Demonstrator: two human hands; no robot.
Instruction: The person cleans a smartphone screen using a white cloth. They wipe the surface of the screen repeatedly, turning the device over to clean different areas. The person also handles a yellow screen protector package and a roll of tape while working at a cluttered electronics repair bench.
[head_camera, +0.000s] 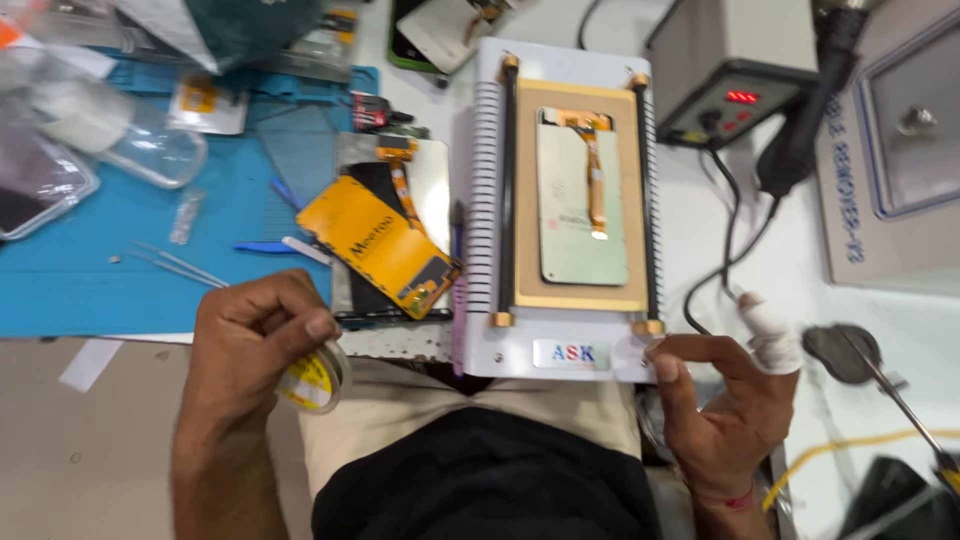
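Gripping small wire spool (313, 380) in left hand (250, 340), fingers closing fully around it, below blue mat (120, 270). Right hand (725, 400) is pinching near corner of white separator plate (572, 200), fingers half-curled, holding nothing loose. Step judged: preparing cutting wire. Phone screen (583, 200) is lying on plate, well apart from spool; next move calls for steadying it.

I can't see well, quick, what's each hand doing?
Left hand: closed on a small spool.
Right hand: open, thumb touching the white machine.
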